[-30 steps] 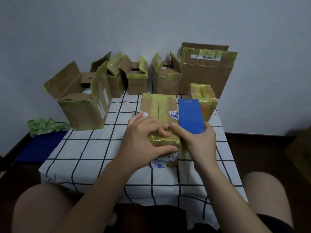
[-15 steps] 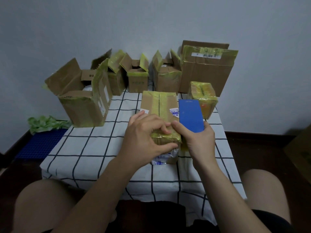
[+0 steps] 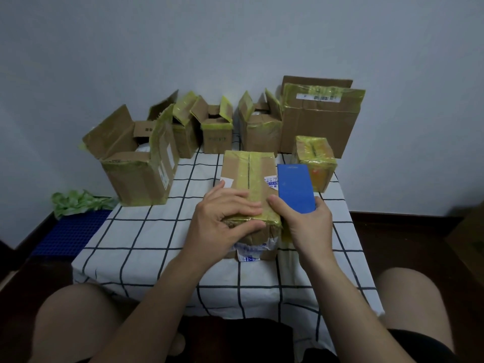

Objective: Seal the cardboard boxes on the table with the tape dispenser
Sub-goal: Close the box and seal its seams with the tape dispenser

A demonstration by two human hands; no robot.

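Left hand [image 3: 230,216] curls over the near top edge of the cardboard box [image 3: 248,174] in the middle of the desk [image 3: 136,231], fingers on its yellow-green tape and thumb pressed to the front face, while my right hand [image 3: 309,226] grips the blue tape dispenser [image 3: 296,188] just beside that box's right edge. My palm hides the dispenser's near end, and I cannot make out its roll. I count 7 boxes and 1 dispenser; the 6 other boxes [image 3: 136,174] stand farther back, 4 with flaps plainly open.
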